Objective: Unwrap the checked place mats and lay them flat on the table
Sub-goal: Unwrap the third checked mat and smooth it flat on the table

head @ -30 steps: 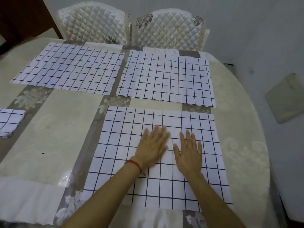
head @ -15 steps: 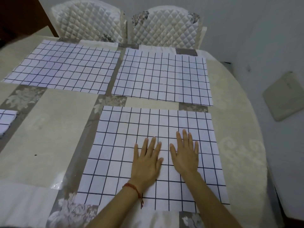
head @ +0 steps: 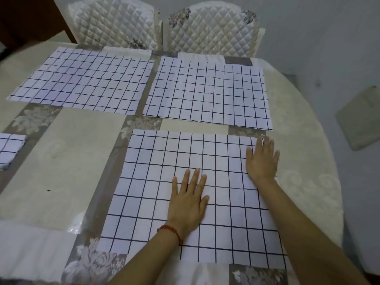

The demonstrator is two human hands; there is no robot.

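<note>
Three white place mats with dark checks lie spread flat on the table: one at the far left, one at the far right, and the near mat in front of me. My left hand presses flat on the middle of the near mat, fingers straight and slightly spread. My right hand lies flat with straight fingers near that mat's far right corner. A folded checked mat sits at the left edge of the view.
The table wears a beige patterned cloth under a clear cover; its rounded edge curves along the right. Two quilted chairs stand at the far side. A pale cushion lies on the floor to the right.
My right hand has slid away from the left hand, out to the mat's far right corner. The left hand has stayed near the mat's middle.
</note>
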